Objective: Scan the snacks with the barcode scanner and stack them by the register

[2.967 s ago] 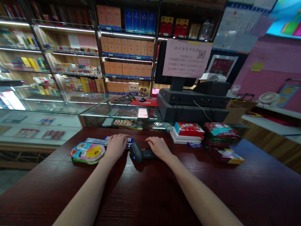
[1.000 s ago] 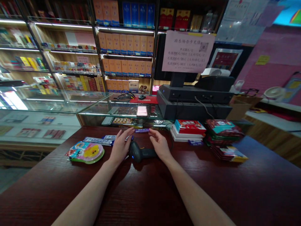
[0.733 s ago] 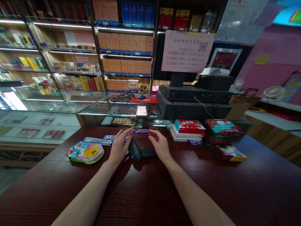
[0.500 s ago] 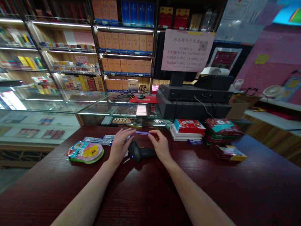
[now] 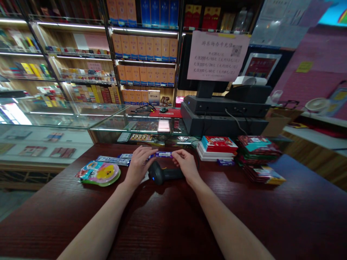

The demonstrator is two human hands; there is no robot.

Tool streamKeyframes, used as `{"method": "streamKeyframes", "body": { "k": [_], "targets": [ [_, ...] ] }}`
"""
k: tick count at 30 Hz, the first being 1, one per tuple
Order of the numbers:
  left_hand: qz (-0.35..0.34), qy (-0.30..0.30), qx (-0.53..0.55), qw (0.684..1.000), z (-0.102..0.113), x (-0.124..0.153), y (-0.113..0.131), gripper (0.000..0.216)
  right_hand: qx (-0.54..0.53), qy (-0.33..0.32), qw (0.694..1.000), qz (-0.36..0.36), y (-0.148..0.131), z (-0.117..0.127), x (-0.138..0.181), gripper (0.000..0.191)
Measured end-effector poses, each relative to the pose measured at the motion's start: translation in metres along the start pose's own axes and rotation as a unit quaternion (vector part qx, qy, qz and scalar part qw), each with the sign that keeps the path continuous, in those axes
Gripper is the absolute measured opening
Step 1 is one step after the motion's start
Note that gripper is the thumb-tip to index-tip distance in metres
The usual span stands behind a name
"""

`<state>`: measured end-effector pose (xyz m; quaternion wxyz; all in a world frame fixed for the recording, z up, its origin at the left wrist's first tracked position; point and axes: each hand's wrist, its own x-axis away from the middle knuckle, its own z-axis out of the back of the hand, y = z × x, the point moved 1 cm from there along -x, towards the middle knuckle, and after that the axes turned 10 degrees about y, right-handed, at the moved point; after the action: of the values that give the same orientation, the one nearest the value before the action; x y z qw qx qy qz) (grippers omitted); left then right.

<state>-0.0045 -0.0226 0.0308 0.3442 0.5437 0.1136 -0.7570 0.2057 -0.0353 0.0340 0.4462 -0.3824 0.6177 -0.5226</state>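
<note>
A slim purple-wrapped snack bar (image 5: 164, 154) stretches between my two hands above the dark wood counter, its white printed label facing me. My left hand (image 5: 137, 165) is closed at the bar's left end, where its fingers partly cover the wrapper. At the other end, my right hand (image 5: 187, 164) pinches the tip between thumb and fingers. Beneath the bar lies a black handheld barcode scanner (image 5: 158, 174) with a small blue light, its handle running toward my right wrist. Blue-and-silver wrapped bars (image 5: 114, 160) rest left of my left hand.
A colourful blister-packed toy (image 5: 101, 174) lies at the left. To the right are red and white boxes (image 5: 218, 148), a small purple packet (image 5: 226, 162) and stacked snack packs (image 5: 257, 151). Behind stand a glass display case (image 5: 141, 124) and a cash register (image 5: 225, 115).
The bar has turned from its thin edge to its labelled face. My right hand has shifted slightly right and its fingers have curled more; my left hand has barely moved.
</note>
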Motion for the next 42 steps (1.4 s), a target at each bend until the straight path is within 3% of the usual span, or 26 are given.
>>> {"method": "streamKeyframes", "body": {
  "k": [7, 13, 18, 21, 24, 28, 36, 42],
  "targets": [
    [0.026, -0.016, -0.011, 0.999, 0.003, 0.0, -0.002, 0.025, 0.023, -0.028, 0.999, -0.005, 0.006, 0.0, -0.002, 0.036],
    [0.111, -0.005, -0.036, 0.993, 0.004, 0.001, -0.009, 0.023, 0.133, -0.11, 0.981, 0.089, 0.008, 0.011, -0.008, 0.044],
    [0.198, -0.009, -0.048, 0.979, 0.003, 0.005, -0.023, 0.026, 0.278, -0.298, 0.904, 0.128, -0.003, 0.025, -0.002, 0.07],
    [0.218, -0.006, -0.056, 0.974, 0.002, 0.008, -0.03, 0.029, 0.377, -0.328, 0.849, 0.172, -0.004, 0.027, 0.002, 0.078],
    [0.223, 0.002, -0.057, 0.973, 0.001, 0.01, -0.034, 0.03, 0.416, -0.326, 0.82, 0.218, 0.001, 0.024, 0.004, 0.068],
    [0.244, 0.009, -0.057, 0.968, 0.0, 0.013, -0.037, 0.031, 0.409, -0.318, 0.822, 0.238, 0.007, 0.022, 0.003, 0.058],
    [0.29, 0.021, -0.035, 0.956, 0.0, 0.015, -0.045, 0.03, 0.387, -0.301, 0.837, 0.243, 0.006, 0.024, 0.001, 0.057],
    [0.277, 0.052, -0.052, 0.958, 0.0, 0.017, -0.05, 0.025, 0.305, -0.281, 0.881, 0.228, -0.004, 0.026, -0.001, 0.047]
  ]
}}
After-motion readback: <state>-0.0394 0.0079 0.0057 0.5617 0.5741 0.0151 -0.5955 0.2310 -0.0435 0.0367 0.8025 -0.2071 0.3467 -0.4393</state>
